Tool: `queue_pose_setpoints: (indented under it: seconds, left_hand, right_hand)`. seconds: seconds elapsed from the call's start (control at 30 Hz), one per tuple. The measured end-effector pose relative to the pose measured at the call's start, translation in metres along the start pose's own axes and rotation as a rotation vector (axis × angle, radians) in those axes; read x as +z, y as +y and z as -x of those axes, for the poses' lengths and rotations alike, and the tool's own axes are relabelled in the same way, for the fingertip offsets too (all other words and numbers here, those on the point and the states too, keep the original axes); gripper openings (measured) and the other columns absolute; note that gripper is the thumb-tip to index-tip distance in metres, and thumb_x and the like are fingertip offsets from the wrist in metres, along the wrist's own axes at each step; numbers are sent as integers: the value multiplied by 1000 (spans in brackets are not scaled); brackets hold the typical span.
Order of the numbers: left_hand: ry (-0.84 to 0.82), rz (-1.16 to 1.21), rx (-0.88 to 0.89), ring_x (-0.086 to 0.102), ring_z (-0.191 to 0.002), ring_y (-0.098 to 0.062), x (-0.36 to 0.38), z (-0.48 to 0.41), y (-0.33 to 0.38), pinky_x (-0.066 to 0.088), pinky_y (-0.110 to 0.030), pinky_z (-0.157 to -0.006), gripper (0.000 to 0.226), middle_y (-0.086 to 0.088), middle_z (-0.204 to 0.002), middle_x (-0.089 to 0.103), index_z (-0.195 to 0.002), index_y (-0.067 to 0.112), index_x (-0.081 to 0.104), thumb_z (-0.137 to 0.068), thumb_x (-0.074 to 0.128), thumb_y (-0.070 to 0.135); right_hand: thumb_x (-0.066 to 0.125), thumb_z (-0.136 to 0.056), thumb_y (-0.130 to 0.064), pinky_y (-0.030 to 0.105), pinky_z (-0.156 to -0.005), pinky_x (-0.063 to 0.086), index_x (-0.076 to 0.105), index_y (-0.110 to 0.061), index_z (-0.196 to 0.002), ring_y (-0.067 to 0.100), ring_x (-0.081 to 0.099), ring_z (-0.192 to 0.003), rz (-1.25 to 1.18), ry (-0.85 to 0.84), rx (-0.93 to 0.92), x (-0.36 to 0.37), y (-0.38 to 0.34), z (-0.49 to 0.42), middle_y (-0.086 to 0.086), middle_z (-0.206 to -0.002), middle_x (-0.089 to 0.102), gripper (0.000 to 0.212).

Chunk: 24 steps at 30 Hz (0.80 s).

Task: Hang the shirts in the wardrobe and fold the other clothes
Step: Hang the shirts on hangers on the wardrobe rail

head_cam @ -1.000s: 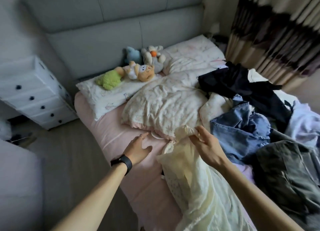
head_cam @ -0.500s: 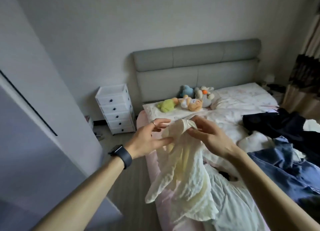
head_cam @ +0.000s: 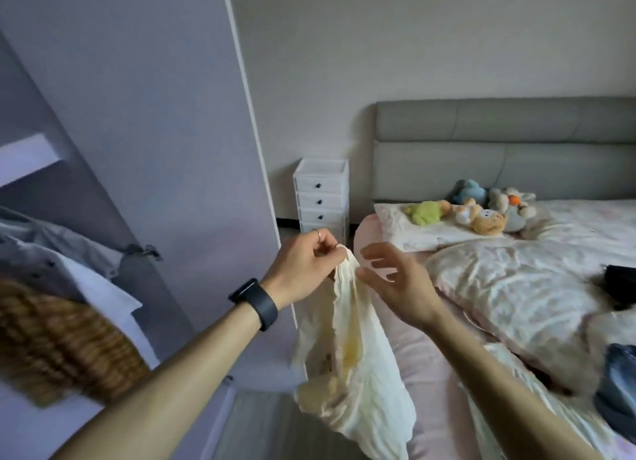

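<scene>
Left grip (head_cam: 303, 266) pinches the top edge of the cream garment (head_cam: 354, 384) btwn thumb & fingers. Right grip (head_cam: 395, 280) is spread, fingers loose, tips just at the cloth's edge, holding nothing. The garment hangs free below both, over the gap btwn the bed (head_cam: 423, 356) & the open wardrobe (head_cam: 155, 149), lower part bunched.

Step in hand, we judge: sort out neck/shoulders so it can go on a hanger. To do it well we'd hold the left pinch firm and run the right grip along the top seam to find the 2nd shoulder. Then we'd shake once so the bunched hem drops straight. The fabric looks thin & crinkly, prob. twists easily. No spare hanger in view, so we'd need one first.

Counts:
- 1 garment in hand
- 1 grey buttoned shirt (head_cam: 41, 249) in the wardrobe, poss. more behind
- 1 woven basket (head_cam: 51, 339), blurred
- 4 plush toys (head_cam: 488, 220)
- 1 white drawer unit (head_cam: 321, 198) w/ 3 knobs showing
- at the bed's far right, 1 black item (head_cam: 619, 284) & 1 denim piece (head_cam: 619, 366), both cut off by the frame edge
</scene>
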<state>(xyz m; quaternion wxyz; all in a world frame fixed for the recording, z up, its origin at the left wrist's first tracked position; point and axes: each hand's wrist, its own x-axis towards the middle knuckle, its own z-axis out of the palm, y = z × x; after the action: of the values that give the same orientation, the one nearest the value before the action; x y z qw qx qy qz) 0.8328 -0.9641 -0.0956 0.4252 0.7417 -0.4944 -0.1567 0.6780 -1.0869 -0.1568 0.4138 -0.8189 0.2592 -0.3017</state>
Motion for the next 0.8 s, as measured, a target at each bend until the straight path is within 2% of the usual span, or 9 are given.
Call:
queue_pose_setpoints:
  seconds: [0.1,0.2,0.27,0.33,0.47,0.57,0.63,0.7,0.8]
  left_hand:
    - [134,74,-80,66,-78,-19,-29,21,-17,55,-40,-78,22,2,-75,69,-72,18,60,-88,65,32]
    - [227,164,-124,69,-82,-24,-54,40,-31,58,-50,-81,21,2,-77,70,-74,19,61,-82,65,37]
    - [280,186,-149,71,-80,-23,-72,51,-40,58,-51,-82,19,4,-77,70,-73,21,62,-80,64,38]
    - [367,153,-173,71,-82,-20,-96,62,-54,58,-50,-83,19,7,-78,70,-74,22,63,-81,63,39]
    - [596,10,-230,65,-71,-12,-145,93,-88,56,-36,-74,17,9,-68,65,-75,18,60,-89,63,27]
    - [584,-518,-321,53,-67,-22,-179,132,-126,40,-32,-59,24,4,-68,58,-76,16,51,-92,57,33]
    - [498,-710,-461,54,-68,-28,-197,161,-151,46,-36,-58,31,5,-68,53,-71,18,41,-88,47,44]
    - [531,-576,-588,58,-75,-27,-206,183,-165,50,-36,-65,32,7,-73,58,-72,20,44,-86,49,48]
    - [657,-356,-694,49,-68,-23,-205,189,-171,37,-32,-58,30,0,-65,52,-69,14,46,-95,56,26]
  right_hand:
    - [69,-88,-56,25,-85,50,58,-29,-114,2,59,-104,13,119,-33,61,-11,45,-18,-109,62,39]
    - [58,-83,-71,24,-82,48,53,-32,-121,4,53,-105,194,-3,7,118,-4,85,-18,-112,55,56]
    - [56,-85,-63,30,-81,50,51,-29,-127,14,52,-107,385,-94,36,146,7,97,-14,-117,55,54]
    - [54,-93,-47,33,-82,51,53,-30,-126,17,53,-110,483,-177,87,162,12,99,-10,-120,56,37]
    - [43,-98,-36,36,-73,54,54,-31,-100,23,62,-90,536,-264,108,171,14,75,-9,-100,58,13]
    - [48,-95,-33,36,-72,51,60,-32,-105,32,64,-91,481,-283,110,164,8,31,-1,-107,68,17]
    - [51,-95,-32,38,-79,52,65,-30,-113,35,65,-97,408,-272,81,161,-4,-2,4,-108,72,23]
    - [51,-97,-34,40,-83,52,66,-26,-114,37,65,-98,368,-285,18,166,-18,-30,6,-103,74,24]
    - [52,-97,-38,37,-88,49,65,-25,-96,30,64,-96,296,-398,-50,183,-29,-56,4,-99,69,19]
